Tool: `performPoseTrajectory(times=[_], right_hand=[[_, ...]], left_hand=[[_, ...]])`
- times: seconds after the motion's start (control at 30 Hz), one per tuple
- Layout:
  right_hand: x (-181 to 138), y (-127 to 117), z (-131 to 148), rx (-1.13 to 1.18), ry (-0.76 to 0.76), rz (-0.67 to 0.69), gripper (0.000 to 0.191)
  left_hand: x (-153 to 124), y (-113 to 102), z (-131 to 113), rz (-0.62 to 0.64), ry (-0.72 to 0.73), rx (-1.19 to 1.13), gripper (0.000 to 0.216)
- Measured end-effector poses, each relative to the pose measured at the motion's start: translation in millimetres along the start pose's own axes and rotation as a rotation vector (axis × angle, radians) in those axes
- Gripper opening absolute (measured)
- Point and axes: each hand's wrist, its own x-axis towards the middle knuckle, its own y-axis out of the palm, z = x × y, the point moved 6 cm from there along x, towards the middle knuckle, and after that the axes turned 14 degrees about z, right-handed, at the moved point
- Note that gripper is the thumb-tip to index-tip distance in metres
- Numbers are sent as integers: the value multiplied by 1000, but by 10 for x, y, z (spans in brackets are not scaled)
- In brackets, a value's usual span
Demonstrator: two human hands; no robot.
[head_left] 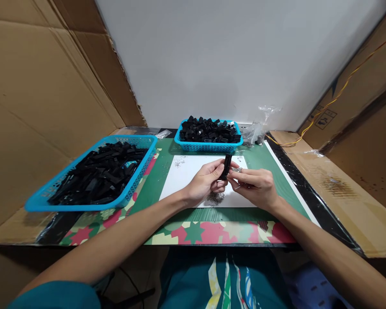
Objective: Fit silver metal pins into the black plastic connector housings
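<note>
Over the white sheet (183, 176), my left hand (209, 177) is closed around a narrow black plastic piece (227, 165), which it holds nearly upright. My right hand (257, 185) is just to its right, thumb and fingers pinched together near the lower part of the piece. A thin, light metal bit (237, 187) shows at the right fingertips; its exact kind is too small to tell. Beneath the hands lies a pile of small metal parts (216, 198). Another little heap of shiny metal parts (236, 170) is partly hidden behind my right fingers.
A blue basket (128, 195) of long black pieces stands at the left. Behind the sheet is a second blue basket (209, 147) with short black pieces. Clear plastic bags (253, 133) lie at the back right. Cardboard walls (35, 86) flank the table, and a yellow cord (336, 96) hangs right.
</note>
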Motion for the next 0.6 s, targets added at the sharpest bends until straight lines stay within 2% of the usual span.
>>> performPoseTrajectory(times=[0.37,0.6], right_hand=[[-1,92,-109,90,43,139,19],[-36,55,-208,108,18,156,18]], left_hand=[[7,-3,70,-51,-17,-45,32],[19,8,46,-42,-32,-123,32]])
